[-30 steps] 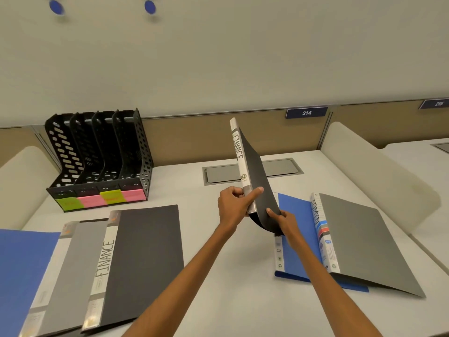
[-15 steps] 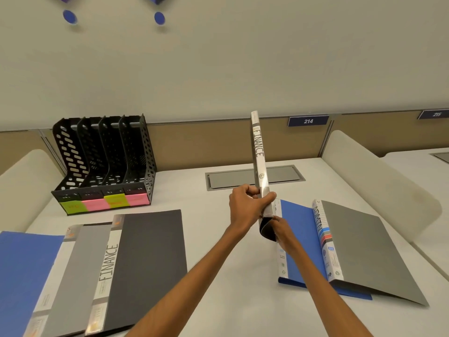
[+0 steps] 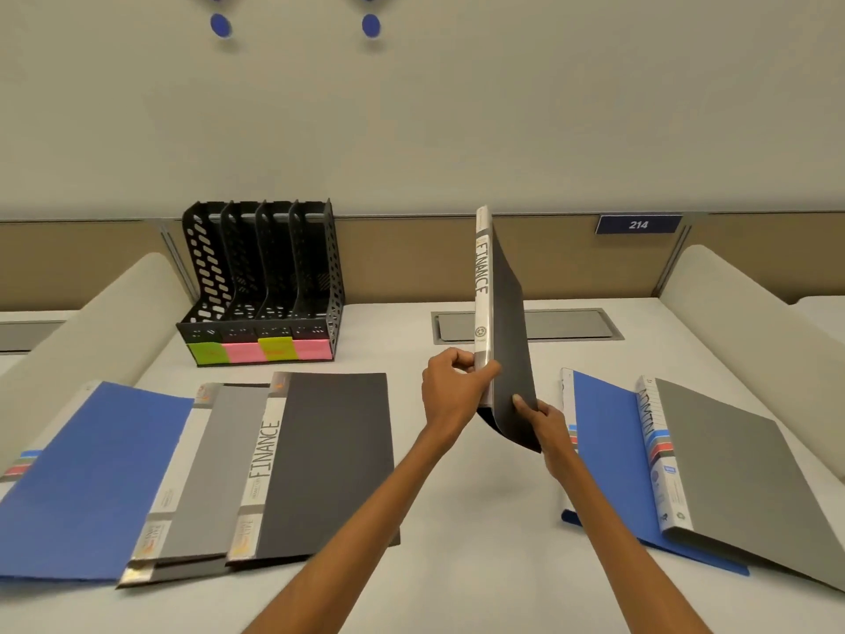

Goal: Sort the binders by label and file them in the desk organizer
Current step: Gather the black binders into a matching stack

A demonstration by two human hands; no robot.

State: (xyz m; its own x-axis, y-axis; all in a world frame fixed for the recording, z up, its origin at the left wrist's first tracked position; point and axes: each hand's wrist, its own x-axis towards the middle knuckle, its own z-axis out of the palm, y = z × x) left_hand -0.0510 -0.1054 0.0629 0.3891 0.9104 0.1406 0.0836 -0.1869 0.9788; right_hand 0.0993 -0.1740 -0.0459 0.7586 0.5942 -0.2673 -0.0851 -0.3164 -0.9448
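**FINANCE binder's up on end in both your hands**

You've got the held FINANCE binder (image 3: 484, 295) standing upright over the middle of the counter (image 3: 480, 565). Its white spine faces you and the dark cover fans off to the right. Your left hand (image 3: 452, 386) is wrapped round the low end of the spine, thumb across the front. Your right hand (image 3: 544, 418) pinches the bottom edge of the cover, just below and right of the left one.

Back left, up against the rear panel, sits the black desk organizer (image 3: 265, 276). It has four slots, with green, pink, yellow and pink sticky notes (image 3: 240, 352) along its front lip.

In front of it there's a fanned stack lying flat. That's a left blue binder (image 3: 91, 478), a plain grey binder (image 3: 215, 469) overlapping it, and a flat FINANCE binder (image 3: 329, 459) on top at the right end.

Off to your right, a grey ADMIN binder (image 3: 740, 478) lies partly over a right blue binder (image 3: 608, 450).
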